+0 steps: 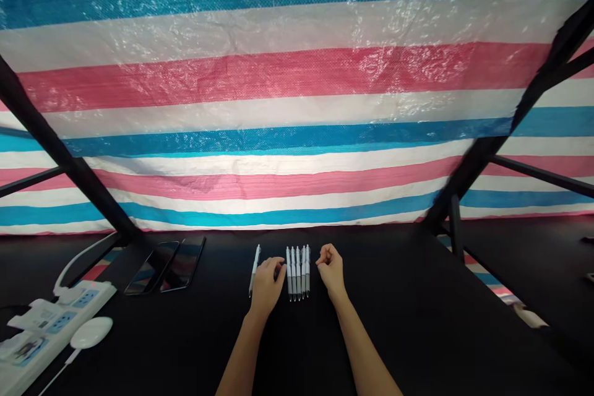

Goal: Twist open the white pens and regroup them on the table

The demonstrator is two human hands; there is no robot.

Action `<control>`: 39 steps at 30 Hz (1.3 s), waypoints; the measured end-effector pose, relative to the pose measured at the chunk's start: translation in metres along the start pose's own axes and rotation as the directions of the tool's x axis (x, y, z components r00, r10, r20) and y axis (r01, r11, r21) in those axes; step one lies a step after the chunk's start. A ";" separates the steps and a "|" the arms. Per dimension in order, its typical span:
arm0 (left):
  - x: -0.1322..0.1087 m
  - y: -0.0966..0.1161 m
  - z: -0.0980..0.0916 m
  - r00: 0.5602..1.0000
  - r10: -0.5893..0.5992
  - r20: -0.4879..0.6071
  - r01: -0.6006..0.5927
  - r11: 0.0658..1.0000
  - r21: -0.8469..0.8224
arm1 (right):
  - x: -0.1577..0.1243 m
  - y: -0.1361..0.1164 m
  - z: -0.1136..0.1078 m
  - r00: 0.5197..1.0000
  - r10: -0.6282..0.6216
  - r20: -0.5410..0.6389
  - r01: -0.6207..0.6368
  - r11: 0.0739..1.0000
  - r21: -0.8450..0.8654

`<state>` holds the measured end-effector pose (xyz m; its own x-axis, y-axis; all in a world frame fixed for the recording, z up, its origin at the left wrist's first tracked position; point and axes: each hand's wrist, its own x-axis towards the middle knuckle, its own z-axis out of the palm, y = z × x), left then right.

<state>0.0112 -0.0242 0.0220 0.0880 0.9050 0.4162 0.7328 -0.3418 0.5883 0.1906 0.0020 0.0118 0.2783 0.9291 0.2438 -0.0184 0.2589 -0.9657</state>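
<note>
Several white retractable pens [297,273] lie side by side on the black tabletop [399,297], pointing away from me. A single matching white pen [255,263] lies apart to their left, its lower part against the outer edge of my left hand [268,283]. That hand's curled fingers end just left of the row, and it holds nothing I can see. My right hand [331,270] is loosely closed just right of the row, with nothing in it.
Two black smartphones [151,268] [182,263] lie at the left. Further left and nearer me are a white power strip [60,328] and a white oval corded device [91,332]. A striped tarp [278,111] and black frame bars stand behind the table.
</note>
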 end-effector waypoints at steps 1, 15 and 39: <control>0.000 0.002 0.002 0.999 -0.001 0.042 0.000 1.000 0.012 | 0.000 0.001 0.000 1.000 0.008 0.007 -0.008 1.000 0.005; -0.001 0.008 -0.004 0.974 -0.016 0.228 -0.004 0.996 0.088 | 0.003 0.009 -0.001 0.999 0.045 0.022 -0.043 0.995 -0.093; 0.000 0.008 -0.002 0.967 -0.236 -0.095 0.176 0.891 -0.419 | -0.015 -0.018 0.012 0.912 -0.066 0.404 0.173 0.956 -0.235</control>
<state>0.0155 -0.0280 0.0282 -0.1520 0.9318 0.3298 0.3853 -0.2514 0.8879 0.1757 -0.0134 0.0262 -0.1333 0.9372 0.3223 0.2560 0.3468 -0.9023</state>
